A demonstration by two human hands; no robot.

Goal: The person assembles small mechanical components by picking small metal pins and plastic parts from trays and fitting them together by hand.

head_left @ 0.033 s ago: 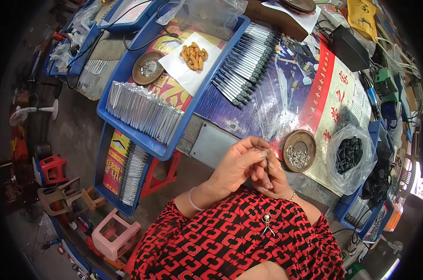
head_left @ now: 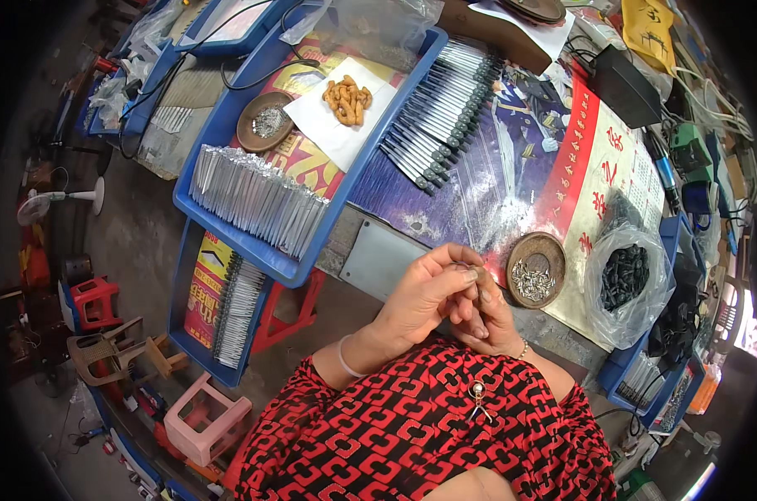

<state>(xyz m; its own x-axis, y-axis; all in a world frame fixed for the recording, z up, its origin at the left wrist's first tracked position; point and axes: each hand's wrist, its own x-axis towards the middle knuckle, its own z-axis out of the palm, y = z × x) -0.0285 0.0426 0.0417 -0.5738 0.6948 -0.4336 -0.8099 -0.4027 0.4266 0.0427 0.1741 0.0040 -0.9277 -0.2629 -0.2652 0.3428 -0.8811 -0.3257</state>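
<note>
A small metal part (head_left: 469,269) is pinched between both hands: left hand (head_left: 424,296), right hand (head_left: 489,317), near a round dish (head_left: 535,269) of parts on the worktop (head_left: 512,179).

Dish of small metal parts (head_left: 535,269) just right of both hands (head_left: 454,301), bag (head_left: 627,280) farther right.

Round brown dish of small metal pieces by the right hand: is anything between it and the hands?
Nothing visible. The round brown dish sits just beyond the right hand, with only bare printed table cover between; the left hand is pressed against the right.
</note>
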